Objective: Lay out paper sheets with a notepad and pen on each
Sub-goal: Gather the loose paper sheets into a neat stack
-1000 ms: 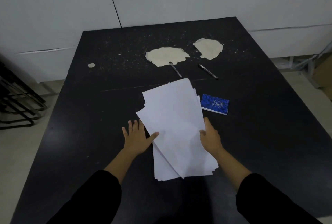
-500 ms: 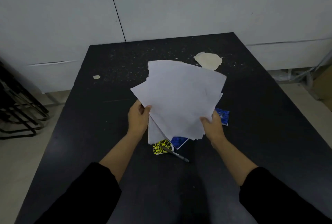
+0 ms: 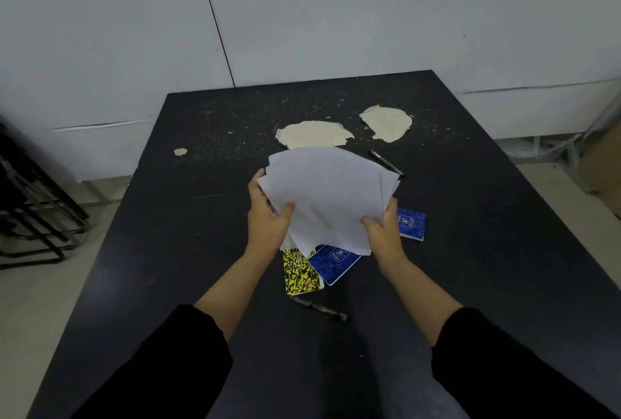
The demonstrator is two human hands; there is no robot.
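Gripping sheets off the table: left hand and right hand clamped on near edges. Notepads and pen lie beneath; bare tabletop is seen left and right.

Paper sheets in both hands, above table

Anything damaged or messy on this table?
Yes. The black table has pale patches at its far end where the surface has peeled, with flecks around them. The paper sheets are fanned unevenly.
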